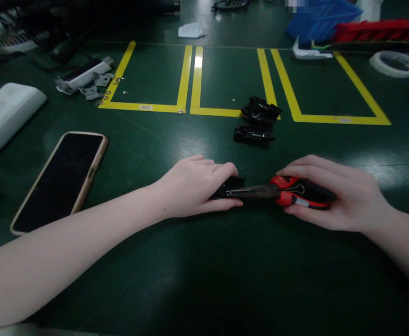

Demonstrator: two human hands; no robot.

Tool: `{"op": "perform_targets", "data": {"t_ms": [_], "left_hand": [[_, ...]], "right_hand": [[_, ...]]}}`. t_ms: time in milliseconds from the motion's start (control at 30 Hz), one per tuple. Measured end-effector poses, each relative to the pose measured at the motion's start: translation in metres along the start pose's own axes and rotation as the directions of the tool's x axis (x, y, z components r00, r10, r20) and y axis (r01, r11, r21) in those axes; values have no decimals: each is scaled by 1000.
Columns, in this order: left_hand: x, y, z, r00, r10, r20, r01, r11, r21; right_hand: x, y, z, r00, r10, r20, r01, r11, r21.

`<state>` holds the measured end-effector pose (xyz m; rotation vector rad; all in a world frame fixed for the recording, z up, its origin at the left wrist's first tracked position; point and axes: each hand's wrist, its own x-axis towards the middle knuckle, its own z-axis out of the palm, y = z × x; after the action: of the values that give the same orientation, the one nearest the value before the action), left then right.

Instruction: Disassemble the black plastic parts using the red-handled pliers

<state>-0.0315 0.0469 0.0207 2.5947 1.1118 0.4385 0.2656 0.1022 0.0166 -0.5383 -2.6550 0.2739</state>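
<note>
A small black part (228, 186) is held between the thumb and fingers of my left hand (197, 186), near the middle of the green table. My right hand (334, 191) is wrapped round red and black long-nose pliers (284, 191), whose tips point left and reach onto the black part. Whether the jaws grip anything is hard to tell. Beyond my hands lie several similar black parts (257, 112), the nearest one just below the yellow tape, the others overlapping its corner.
Left of my forearm is a phone (62, 182), with a white device (11, 114) behind it. Metal brackets (90, 91) and small rings lie at the back left. Yellow tape (158, 108) outlines areas. A tape roll (396, 64) and blue bin (320, 21) stand back right.
</note>
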Motion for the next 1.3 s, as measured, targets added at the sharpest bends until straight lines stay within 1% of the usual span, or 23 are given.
{"op": "perform_targets", "data": {"t_ms": [67,133,233,367,433,533,700,867,1000,1200,1300], "left_hand": [[0,0,0,1000,-1,0,1,1000,5],[0,0,0,1000,-1,-2,1,1000,15],[-1,0,0,1000,-6,-2,6,1000,16],[-1,-1,0,1000,-2,-2,2,1000,7],[-1,-1,0,1000,0,-2,0,1000,11],[0,0,1,1000,-5,-3,5,1000,8],[0,0,0,1000,-15,2,15,1000,9],[0,0,0,1000,-21,20,21,1000,11],[0,0,0,999,-25,21,24,1000,12],[0,0,0,1000,-22,22,21,999,38],[1,0,0,999,-23,23,22,999,40]], "right_hand": [[0,2,1,999,-41,6,41,999,-24],[0,3,2,999,-44,11,45,998,-43],[-2,0,2,1000,-13,21,14,999,-34],[-4,-5,0,996,83,11,-83,996,-15],[-4,-5,-1,995,103,3,-103,994,-22],[-3,-3,-2,996,91,4,-91,996,-21],[-3,0,-2,999,32,43,-31,999,-24],[-3,-5,0,996,82,29,-82,996,-29],[-4,-3,-2,998,47,39,-45,998,-38],[-5,4,-8,999,23,39,-20,996,-85],[-5,4,-8,999,20,42,-16,997,-79]]}}
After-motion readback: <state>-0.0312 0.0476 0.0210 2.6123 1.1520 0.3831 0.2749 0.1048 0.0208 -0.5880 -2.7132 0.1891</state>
